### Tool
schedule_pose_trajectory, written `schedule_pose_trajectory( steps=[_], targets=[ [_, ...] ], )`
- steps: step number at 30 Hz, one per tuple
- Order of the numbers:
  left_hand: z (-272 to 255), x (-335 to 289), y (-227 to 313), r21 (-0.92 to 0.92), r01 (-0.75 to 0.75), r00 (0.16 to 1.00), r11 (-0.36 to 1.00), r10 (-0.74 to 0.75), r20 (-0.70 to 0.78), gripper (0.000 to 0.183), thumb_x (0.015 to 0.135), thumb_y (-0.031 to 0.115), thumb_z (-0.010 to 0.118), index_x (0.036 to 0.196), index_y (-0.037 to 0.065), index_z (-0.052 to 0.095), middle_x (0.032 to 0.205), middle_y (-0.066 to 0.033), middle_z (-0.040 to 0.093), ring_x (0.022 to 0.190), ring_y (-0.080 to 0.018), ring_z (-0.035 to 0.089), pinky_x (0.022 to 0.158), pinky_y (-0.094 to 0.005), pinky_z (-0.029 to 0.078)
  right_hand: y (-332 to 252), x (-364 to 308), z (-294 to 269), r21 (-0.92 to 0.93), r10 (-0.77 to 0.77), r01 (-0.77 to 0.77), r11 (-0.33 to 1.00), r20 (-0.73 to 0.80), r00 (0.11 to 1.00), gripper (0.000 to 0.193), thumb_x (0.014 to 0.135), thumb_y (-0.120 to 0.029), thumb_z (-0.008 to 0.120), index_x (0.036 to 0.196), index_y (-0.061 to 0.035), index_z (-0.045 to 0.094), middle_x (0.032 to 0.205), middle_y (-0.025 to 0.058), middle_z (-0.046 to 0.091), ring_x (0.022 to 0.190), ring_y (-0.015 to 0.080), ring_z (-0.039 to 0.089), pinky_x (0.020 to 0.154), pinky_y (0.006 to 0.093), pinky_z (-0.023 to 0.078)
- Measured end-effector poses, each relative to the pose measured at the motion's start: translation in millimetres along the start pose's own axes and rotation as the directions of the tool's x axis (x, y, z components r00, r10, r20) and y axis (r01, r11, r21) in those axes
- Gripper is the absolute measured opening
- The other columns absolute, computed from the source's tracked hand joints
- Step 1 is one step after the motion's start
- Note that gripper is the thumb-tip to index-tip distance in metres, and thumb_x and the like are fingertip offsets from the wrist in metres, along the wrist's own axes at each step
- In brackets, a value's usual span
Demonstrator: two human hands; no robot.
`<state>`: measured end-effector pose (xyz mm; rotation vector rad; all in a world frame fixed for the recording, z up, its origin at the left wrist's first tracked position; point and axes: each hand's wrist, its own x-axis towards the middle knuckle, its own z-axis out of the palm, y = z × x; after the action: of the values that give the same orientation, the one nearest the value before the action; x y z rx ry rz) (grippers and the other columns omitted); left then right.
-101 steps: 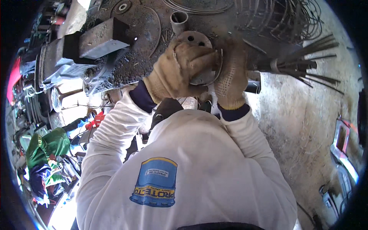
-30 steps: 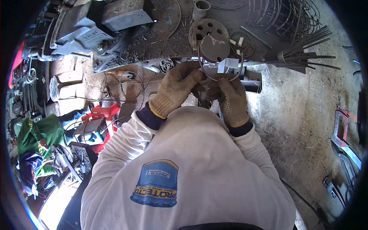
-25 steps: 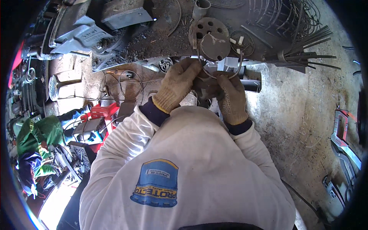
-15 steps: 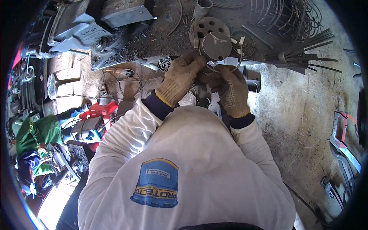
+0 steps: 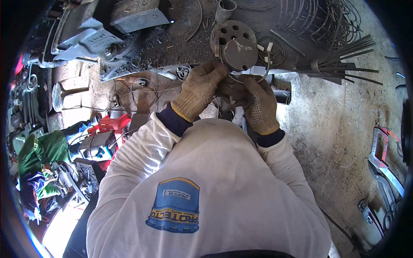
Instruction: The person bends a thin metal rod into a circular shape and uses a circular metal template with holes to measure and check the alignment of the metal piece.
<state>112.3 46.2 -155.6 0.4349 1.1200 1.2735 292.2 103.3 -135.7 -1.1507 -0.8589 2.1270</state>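
Note:
My gloved left hand (image 5: 201,89) is closed with its thumb and fingers on a thin metal rod (image 5: 268,71), at the left of a round steel disc (image 5: 241,54). The rod curves under the disc's near edge and rises along its right side. The disc lies on a larger round plate with holes (image 5: 233,30), fixed at the bench edge. Just below the disc, my gloved right hand (image 5: 260,105) has its fingers curled at the rod's lower bend; its fingertips are partly hidden.
The dark steel bench (image 5: 172,51) carries metal filings, a short pipe (image 5: 225,10) and bent rods (image 5: 331,21). A bundle of straight rods (image 5: 348,64) juts past its right edge. A hacksaw (image 5: 380,148) lies on the right; a red tool stand (image 5: 112,124) is at left.
The rod's lower bend shows more fully beneath the disc, in a rounder curve. My right hand's fingers have shifted slightly down from the disc. My left hand keeps nearly the same place.

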Motion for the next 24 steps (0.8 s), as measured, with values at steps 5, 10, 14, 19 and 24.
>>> schedule_pose_trajectory(
  steps=[5, 10, 14, 19, 24],
  targets=[
    [2.4, -0.5, 3.2, -0.031, 0.002, 1.000, 1.000, -0.003, -0.029, 0.031, 0.103, 0.022, 0.060, 0.121, -0.004, 0.060, 0.094, -0.0155, 0.074, 0.078, -0.0229, 0.074, 0.069, -0.0321, 0.060, 0.2, 1.3, 2.5, 0.031, 0.001, -0.001, 1.000, 0.012, 1.000, 0.028, 0.100, -0.020, 0.060, 0.117, 0.0022, 0.064, 0.101, 0.0136, 0.073, 0.080, 0.0189, 0.072, 0.070, 0.0294, 0.058],
    [4.1, -1.6, 5.5, -0.020, -0.005, 1.000, 1.000, 0.005, -0.011, 0.032, 0.102, 0.024, 0.061, 0.120, -0.003, 0.060, 0.092, -0.0137, 0.074, 0.078, -0.0213, 0.073, 0.068, -0.0319, 0.060, -2.1, 1.9, 1.6, 0.010, 0.022, -0.022, 1.000, -0.008, 1.000, 0.025, 0.101, -0.019, 0.059, 0.114, 0.0009, 0.065, 0.097, 0.0130, 0.072, 0.080, 0.0188, 0.071, 0.070, 0.0302, 0.058],
    [8.9, -6.5, 15.5, 0.004, 0.029, 0.999, 1.000, -0.029, -0.035, 0.030, 0.104, 0.024, 0.059, 0.119, -0.003, 0.061, 0.094, -0.0118, 0.074, 0.077, -0.0190, 0.072, 0.066, -0.0315, 0.059, -4.3, 6.9, -10.8, -0.814, -0.516, 0.493, 0.309, 0.292, 0.805, 0.023, 0.102, -0.019, 0.053, 0.110, -0.0027, 0.067, 0.089, 0.0096, 0.069, 0.070, 0.0154, 0.068, 0.064, 0.0299, 0.056],
    [-3.4, -30.4, 41.7, 0.841, -0.285, 0.922, 0.459, 0.372, 0.110, 0.044, 0.095, 0.025, 0.069, 0.129, -0.001, 0.060, 0.098, -0.0150, 0.073, 0.078, -0.0243, 0.072, 0.067, -0.0326, 0.059, -10.0, 3.9, -6.3, -0.416, -0.142, 0.117, 0.902, -0.030, 0.989, 0.028, 0.104, -0.020, 0.046, 0.108, -0.0062, 0.069, 0.081, 0.0057, 0.066, 0.062, 0.0110, 0.061, 0.055, 0.0268, 0.049],
    [18.6, -19.2, 88.5, 0.745, -0.535, 0.635, -0.399, 0.391, 0.666, 0.111, 0.047, 0.038, 0.094, 0.144, 0.007, 0.051, 0.148, -0.0162, 0.051, 0.141, -0.0337, 0.046, 0.117, -0.0496, 0.036, -15.8, 3.5, -5.1, -0.387, -0.121, 0.091, 0.918, -0.053, 0.991, 0.032, 0.103, -0.028, 0.048, 0.104, -0.0042, 0.070, 0.073, 0.0038, 0.063, 0.058, 0.0091, 0.057, 0.050, 0.0238, 0.043]
  ],
)
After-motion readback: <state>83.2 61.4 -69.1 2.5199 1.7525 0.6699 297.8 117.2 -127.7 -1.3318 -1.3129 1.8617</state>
